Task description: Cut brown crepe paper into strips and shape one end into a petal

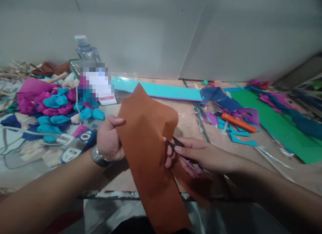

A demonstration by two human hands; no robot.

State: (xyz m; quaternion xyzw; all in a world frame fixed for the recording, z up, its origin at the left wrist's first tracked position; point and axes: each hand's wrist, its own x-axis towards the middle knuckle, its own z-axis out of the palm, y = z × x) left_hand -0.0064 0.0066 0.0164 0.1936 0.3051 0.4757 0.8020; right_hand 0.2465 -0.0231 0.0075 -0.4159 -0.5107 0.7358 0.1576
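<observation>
My left hand [109, 138], with a metal watch at its wrist, grips a rust-orange sheet [148, 153] of paper or cloth. Its thumb lies on the near face, its palm is behind, and fingertips seem to show past the right edge. The sheet hangs down over the table's front edge, and its top comes to a point. My right hand [193, 153] holds small scissors [187, 161] with pink handles. Their dark blades are parted and sit at the sheet's right edge, close to those fingertips. Whether the blades touch the sheet I cannot tell.
Pink, blue and cream bundles [57, 99] crowd the left, near a clear bottle [88, 52] and a phone [108, 99]. Behind the sheet lies a turquoise strip stack [173, 92]. To the right are an orange cutter [237, 122], blue scraps and a green sheet [274, 123].
</observation>
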